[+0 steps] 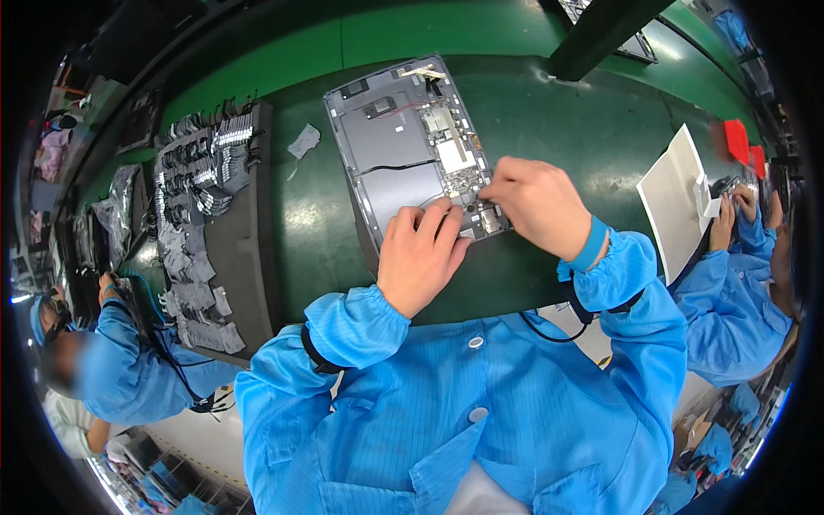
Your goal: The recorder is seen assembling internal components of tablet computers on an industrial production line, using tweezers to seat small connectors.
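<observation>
An open tablet housing (386, 159), grey with its circuit board (456, 154) and wiring exposed, lies tilted on the green mat in front of me. My left hand (421, 257) rests over its near end. The fingers there are apart and bent, with their tips touching the inside near the board, and I see nothing held. At the near right edge of the housing, my right hand (536, 206) has thumb and forefinger pinched together. Whatever may be between them is hidden. A black cable (397, 166) crosses the middle of the housing.
Left of the housing, a dark foam tray (245, 257) carries rows of small grey parts with cables (193, 193). One loose grey piece (304, 141) lies beside it. A dark post (605, 39) rises at the far right. Co-workers sit on both sides; one holds a white panel (674, 202).
</observation>
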`<state>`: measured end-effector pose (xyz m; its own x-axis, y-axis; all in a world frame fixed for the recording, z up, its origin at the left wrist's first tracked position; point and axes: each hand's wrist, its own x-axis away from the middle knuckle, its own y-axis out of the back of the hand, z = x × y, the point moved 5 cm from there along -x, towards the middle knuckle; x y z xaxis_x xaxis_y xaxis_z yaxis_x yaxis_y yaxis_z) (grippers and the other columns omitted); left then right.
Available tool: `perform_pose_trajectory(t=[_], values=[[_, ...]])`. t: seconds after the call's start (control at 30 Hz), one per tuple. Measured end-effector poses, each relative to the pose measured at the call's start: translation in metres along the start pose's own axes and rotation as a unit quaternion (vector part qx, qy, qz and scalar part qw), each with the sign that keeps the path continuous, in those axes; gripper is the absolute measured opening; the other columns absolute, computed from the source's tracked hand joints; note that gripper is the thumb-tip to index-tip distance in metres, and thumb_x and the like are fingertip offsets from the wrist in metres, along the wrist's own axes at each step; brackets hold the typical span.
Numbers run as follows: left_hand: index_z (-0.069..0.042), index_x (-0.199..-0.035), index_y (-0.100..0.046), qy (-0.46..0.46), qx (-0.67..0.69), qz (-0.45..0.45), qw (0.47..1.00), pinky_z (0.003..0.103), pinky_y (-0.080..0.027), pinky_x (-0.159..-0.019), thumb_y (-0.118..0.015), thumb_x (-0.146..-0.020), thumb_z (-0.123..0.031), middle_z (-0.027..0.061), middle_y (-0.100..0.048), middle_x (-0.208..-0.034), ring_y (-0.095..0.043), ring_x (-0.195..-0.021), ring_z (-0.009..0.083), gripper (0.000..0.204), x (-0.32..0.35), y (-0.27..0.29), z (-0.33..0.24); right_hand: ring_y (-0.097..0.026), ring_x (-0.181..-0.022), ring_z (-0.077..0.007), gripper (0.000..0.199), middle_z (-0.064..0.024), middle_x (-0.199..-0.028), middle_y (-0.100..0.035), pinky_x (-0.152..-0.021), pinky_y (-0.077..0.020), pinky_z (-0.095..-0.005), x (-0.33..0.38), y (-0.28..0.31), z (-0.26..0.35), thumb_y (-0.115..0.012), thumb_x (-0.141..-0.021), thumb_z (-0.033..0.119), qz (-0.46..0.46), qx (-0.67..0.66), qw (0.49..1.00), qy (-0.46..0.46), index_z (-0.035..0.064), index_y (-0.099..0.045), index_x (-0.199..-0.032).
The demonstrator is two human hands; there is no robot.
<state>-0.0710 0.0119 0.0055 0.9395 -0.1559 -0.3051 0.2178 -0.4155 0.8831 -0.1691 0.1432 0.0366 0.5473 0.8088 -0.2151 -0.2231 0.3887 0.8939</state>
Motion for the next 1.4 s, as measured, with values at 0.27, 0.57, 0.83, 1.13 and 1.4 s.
perform_pose_trajectory(t=[0.27,0.57,0.83,1.13,1.4], values=[[-0.006,-0.116,-0.061,-0.008,-0.001,-0.004,1.0,0.037,-0.048,-0.08,-0.075,-0.075,-0.02,0.0055,-0.057,-0.117,-0.053,-0.092,0.0256,0.046,0.0,-0.001,0.002,-0.062,-0.077,-0.0245,0.018,-0.0036,-0.083,-0.061,-0.069,-0.0501,-0.0367,0.008,-0.001,0.005,-0.066,-0.071,0.001,-0.053,-0.001,0.999,-0.008,0.0094,-0.069,-0.086],[-0.003,-0.116,-0.059,-0.022,-0.017,-0.018,0.999,0.037,-0.048,-0.079,-0.074,-0.074,-0.019,0.0071,-0.058,-0.117,-0.054,-0.093,0.0259,0.047,0.0,-0.004,0.003,-0.059,-0.074,-0.02,0.006,-0.0021,-0.079,-0.06,-0.07,-0.046,-0.033,-0.004,-0.012,0.043,-0.063,-0.071,0.01,0.026,0.194,0.973,0.119,0.0093,-0.068,-0.074],[-0.004,-0.092,-0.066,0.025,0.111,-0.09,0.989,0.04,-0.051,-0.076,-0.066,-0.083,-0.003,0.0134,-0.063,-0.091,-0.062,-0.087,0.0326,0.01,-0.008,0.05,0.064,-0.06,-0.075,-0.0222,0.009,-0.0036,-0.081,-0.063,-0.071,-0.0461,-0.0337,0.001,0.003,0.018,-0.064,-0.072,0.006,0.039,0.1,0.988,0.113,0.007,-0.069,-0.079],[-0.001,-0.115,-0.062,0.178,-0.143,-0.037,0.973,0.047,-0.049,-0.086,-0.075,-0.075,-0.006,0.0206,-0.063,-0.106,-0.06,-0.098,0.0394,0.042,-0.038,0.045,0.201,-0.066,-0.082,-0.0297,0.014,-0.0111,-0.091,-0.068,-0.072,-0.0536,-0.0351,0.026,0.019,-0.018,-0.07,-0.078,-0.002,-0.173,-0.139,0.967,-0.123,0.0011,-0.069,-0.092],[0.0,-0.102,-0.064,0.245,0.06,-0.064,0.966,0.03,-0.053,-0.067,-0.072,-0.085,-0.011,0.009,-0.068,-0.082,-0.066,-0.073,0.0171,0.021,-0.052,0.084,0.198,-0.067,-0.08,-0.0186,0.013,-0.0096,-0.092,-0.069,-0.066,-0.0522,-0.0309,0.054,0.016,-0.044,-0.071,-0.079,-0.002,-0.261,-0.204,0.912,-0.242,0.0009,-0.069,-0.092]])
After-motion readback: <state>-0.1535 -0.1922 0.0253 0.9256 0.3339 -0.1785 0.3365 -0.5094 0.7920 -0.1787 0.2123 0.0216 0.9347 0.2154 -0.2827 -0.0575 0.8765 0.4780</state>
